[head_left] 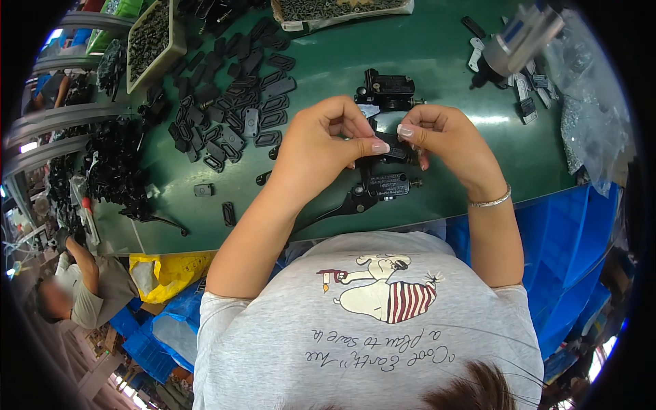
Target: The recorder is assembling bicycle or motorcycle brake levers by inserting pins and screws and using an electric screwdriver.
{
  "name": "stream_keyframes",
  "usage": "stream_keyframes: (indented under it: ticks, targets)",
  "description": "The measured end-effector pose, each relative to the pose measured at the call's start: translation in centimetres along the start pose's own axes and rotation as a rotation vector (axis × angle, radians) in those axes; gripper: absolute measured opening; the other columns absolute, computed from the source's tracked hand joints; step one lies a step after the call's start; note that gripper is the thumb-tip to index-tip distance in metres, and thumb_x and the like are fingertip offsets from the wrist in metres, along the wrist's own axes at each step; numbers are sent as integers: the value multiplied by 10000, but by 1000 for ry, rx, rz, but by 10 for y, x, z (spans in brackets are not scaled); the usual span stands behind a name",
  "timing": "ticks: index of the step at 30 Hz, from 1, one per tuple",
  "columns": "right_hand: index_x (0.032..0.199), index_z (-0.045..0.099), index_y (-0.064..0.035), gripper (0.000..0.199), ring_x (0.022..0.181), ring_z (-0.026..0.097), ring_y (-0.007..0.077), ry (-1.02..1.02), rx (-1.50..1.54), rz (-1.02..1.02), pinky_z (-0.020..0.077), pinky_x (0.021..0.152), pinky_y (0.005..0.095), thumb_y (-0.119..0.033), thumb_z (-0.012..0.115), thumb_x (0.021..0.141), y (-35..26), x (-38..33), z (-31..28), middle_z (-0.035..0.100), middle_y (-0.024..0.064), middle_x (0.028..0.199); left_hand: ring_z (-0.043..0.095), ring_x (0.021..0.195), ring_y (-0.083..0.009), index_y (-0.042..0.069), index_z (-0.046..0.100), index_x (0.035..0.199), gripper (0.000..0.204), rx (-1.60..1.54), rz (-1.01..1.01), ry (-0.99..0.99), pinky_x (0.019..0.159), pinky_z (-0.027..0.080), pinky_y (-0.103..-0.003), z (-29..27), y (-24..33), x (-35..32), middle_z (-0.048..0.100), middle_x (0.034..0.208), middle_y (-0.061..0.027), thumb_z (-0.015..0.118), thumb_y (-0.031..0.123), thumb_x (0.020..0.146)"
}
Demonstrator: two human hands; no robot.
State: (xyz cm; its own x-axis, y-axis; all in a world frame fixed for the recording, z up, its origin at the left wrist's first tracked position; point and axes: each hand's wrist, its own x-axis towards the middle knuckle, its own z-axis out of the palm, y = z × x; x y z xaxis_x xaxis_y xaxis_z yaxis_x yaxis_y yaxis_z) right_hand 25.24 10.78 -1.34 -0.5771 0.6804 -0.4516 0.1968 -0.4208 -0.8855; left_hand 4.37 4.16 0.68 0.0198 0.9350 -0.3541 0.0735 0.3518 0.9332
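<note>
At the middle of the bench, three black brake master cylinders lie in a column: an upper one (391,85), a middle one (392,145) mostly under my hands, and a lower one (388,183) with its lever pointing left. My left hand (328,137) is closed, thumb and fingertips together at the left end of the middle cylinder. On the other side, my right hand (444,140) is curled in a pinch at that cylinder's right end. Whatever sits between the fingertips of either hand is too small or hidden to make out.
Many black reservoir caps (251,123) lie scattered at left, beside a heap of black parts (116,164). Two trays of screws, one at the left (176,41) and one at the back (342,14), border them. A metal power driver (523,42) hangs at right, near plastic bags (591,102).
</note>
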Motion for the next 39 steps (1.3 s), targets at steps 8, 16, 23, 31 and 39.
stream_keyframes:
  ticks: [8,16,23,31,39]
  targets:
    - [933,645,-13,191,593,533,53,-6,-38,-11,441,495,209,-185,720,898,-2,3,3,618,-7,716,588,634,-50,60,579,809,240,105,-90,-79,519,446,-197,-4,6,7,640,730,3,805,-4,765]
    - [956,640,-29,195,583,538,47,-12,-81,16,423,482,199,-202,714,906,2,-1,1,622,-8,692,571,616,-43,53,583,826,242,55,-124,-158,487,434,-199,-1,4,17,621,701,14,813,12,767]
    - [990,642,-25,213,548,553,66,18,0,44,450,485,203,-231,677,946,7,-13,9,612,19,659,542,579,-44,46,571,861,232,-58,-81,-105,467,427,-203,3,-8,14,583,719,14,788,1,793]
    - [975,649,-22,192,558,555,70,65,-8,58,460,489,204,-213,661,956,6,-7,13,599,16,657,539,559,-51,50,557,875,206,-174,-92,-40,473,437,-199,9,-11,10,574,744,-1,757,19,835]
    - [951,646,-25,180,581,549,59,59,-19,7,440,466,198,-204,671,946,9,2,7,602,10,675,549,562,-66,63,511,825,237,-224,-124,35,490,475,-211,17,-9,3,573,735,-10,745,46,862]
